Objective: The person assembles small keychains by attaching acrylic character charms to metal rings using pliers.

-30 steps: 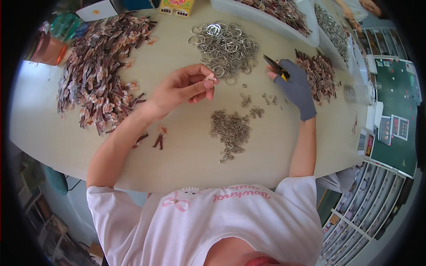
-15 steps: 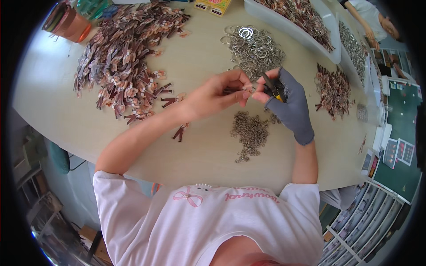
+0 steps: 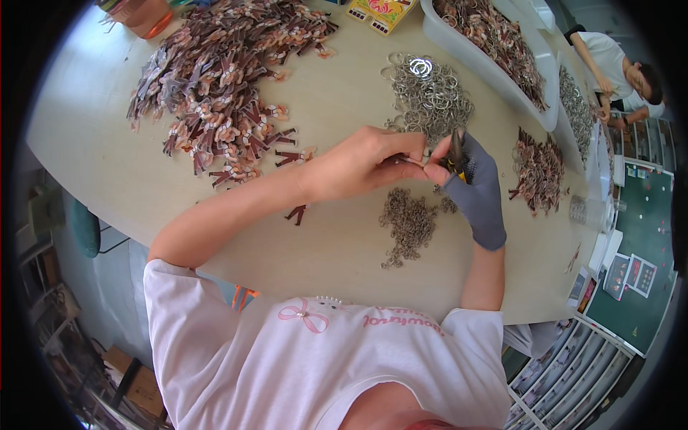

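My left hand is closed in a pinch, with the thin brownish edge of what looks like a flat figure charm between its fingers, mostly hidden. Meeting it fingertip to fingertip, my right hand wears a grey fingerless glove and is closed around dark pliers with a yellow part on the handle. Just beyond both hands lies a heap of silver key rings. Nearer to me, below the hands, is a pile of small metal links. A large heap of figure charms spreads to the left.
On the right sit a smaller charm pile, a white bin of charms and a container of metal rings. An orange cup and a yellow card stand farther back. Another person works at the far right.
My hands have shifted slightly right in the picture and stay together. The left fingers have closed more tightly, hiding more of the held piece. The whole view has tilted a little.
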`<state>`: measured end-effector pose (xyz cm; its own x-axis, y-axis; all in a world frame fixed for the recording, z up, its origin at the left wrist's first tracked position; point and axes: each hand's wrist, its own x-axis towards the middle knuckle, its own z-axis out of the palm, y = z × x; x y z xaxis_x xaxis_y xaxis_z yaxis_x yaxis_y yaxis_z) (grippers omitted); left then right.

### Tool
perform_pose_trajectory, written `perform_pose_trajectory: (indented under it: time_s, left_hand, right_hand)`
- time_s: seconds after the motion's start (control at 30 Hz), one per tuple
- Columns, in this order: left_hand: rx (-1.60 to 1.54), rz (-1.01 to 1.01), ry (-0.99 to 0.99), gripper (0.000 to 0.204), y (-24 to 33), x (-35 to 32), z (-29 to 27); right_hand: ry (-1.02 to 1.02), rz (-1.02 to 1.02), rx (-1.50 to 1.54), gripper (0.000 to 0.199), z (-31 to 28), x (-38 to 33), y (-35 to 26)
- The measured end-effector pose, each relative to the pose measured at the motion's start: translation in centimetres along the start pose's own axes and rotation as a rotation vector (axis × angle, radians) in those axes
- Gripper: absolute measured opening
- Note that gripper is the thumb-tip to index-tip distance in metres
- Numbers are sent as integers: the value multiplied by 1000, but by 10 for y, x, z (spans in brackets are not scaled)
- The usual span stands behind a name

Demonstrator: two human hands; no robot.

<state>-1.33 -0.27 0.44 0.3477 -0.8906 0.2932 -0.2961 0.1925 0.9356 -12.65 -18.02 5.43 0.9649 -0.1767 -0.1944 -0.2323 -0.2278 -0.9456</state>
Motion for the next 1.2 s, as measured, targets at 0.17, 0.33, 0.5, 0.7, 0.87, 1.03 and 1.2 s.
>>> perform_pose_trajectory:
  time_s: [0.17, 0.33, 0.5, 0.7, 0.87, 1.03, 1.2]
  left_hand:
    - [84, 24, 123, 12, -11, -2, -3]
    - [145, -26, 182, 12, -17, 1, -4]
    - [153, -20, 202, 12, -19, -1, -4]
    - [106, -11, 198, 11, -19, -2, -3]
    - [87, -14, 215, 10, -17, -2, -1]
    - [126, -59, 202, 11, -16, -3, -2]
    - [117, -32, 232, 10, -17, -4, 0]
  right_hand:
    - [191, -136, -453, 18, -9, 32, 12]
    - [201, -648, -1153, 23, -23, 73, 26]
    - [225, -529, -1008, 20, -16, 65, 13]
    - [74, -133, -125, 10, -12, 40, -12]
    - [-9, -57, 90, 10, -8, 28, -19]
    - [-29, -91, 9, 8, -4, 20, -25]
    - [-36, -70, 10, 7, -3, 16, -28]
